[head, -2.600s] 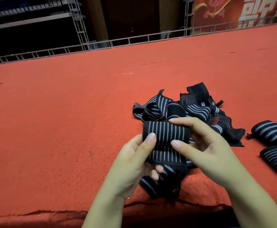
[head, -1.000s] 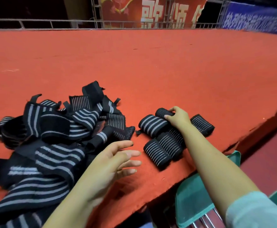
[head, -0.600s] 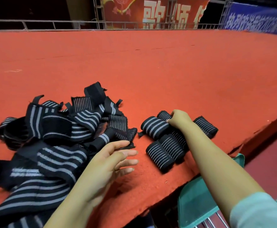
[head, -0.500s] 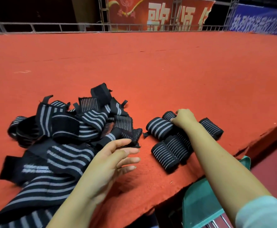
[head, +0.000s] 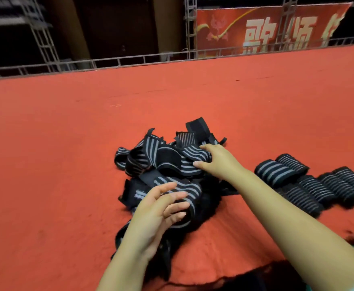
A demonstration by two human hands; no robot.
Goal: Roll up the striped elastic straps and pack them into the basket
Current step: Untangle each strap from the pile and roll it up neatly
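Right hand: right hand (head: 218,159) reaches forward, thumb and fingers pinching a black grey-striped elastic strap (head: 193,157) atop the tangled heap of loose straps (head: 161,175).
Left hand: left hand (head: 159,215) hovers over the heap, fingers spread, relaxed, holding nothing.
Rolled straps: ribbed cylindrical rolls (head: 310,185) lie side by side, right of the heap.
Surface: fuzzy red carpet (head: 67,164).

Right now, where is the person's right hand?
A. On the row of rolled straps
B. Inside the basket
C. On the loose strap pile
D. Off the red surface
C: the right hand grips a striped strap atop the loose strap pile, while the rolled straps lie untouched to its right.
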